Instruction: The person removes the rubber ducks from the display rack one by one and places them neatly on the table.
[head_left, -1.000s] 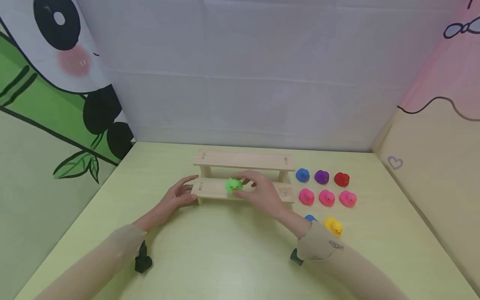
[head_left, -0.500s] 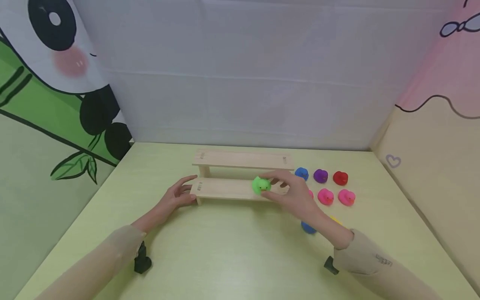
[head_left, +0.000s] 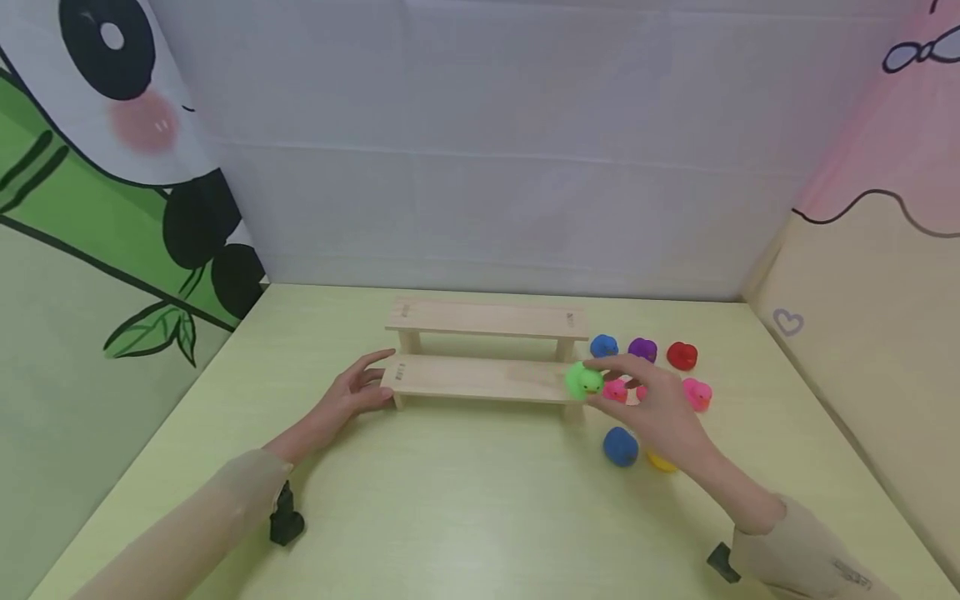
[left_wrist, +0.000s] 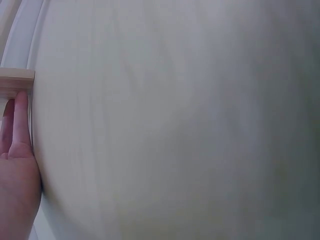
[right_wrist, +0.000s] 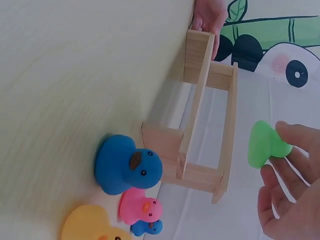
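My right hand [head_left: 663, 412] pinches a green rubber duck [head_left: 581, 381] between thumb and forefinger. In the head view the duck overlaps the right end of the lower board of a two-tier wooden shelf [head_left: 472, 379]. From the right wrist, the same duck [right_wrist: 262, 145] shows up held above the height of the boards. My left hand [head_left: 352, 396] grips the left end of the lower tier, thumb at the front corner and fingers farther back. Part of that hand [left_wrist: 17, 185] appears at the left wrist view's edge, two fingers reaching up to the wood.
Several rubber ducks stand right of the shelf: a back row with a blue [head_left: 603, 346], a purple [head_left: 642, 348] and a red one [head_left: 682, 356]. Pink ducks [head_left: 697, 394] form a middle row, partly behind my right hand. Nearer are a blue [head_left: 621, 447] and a yellow duck [head_left: 663, 462].
My right hand has carried the green duck rightward along the lower board, from near its middle to its right end. My left hand stays at the shelf's left end.
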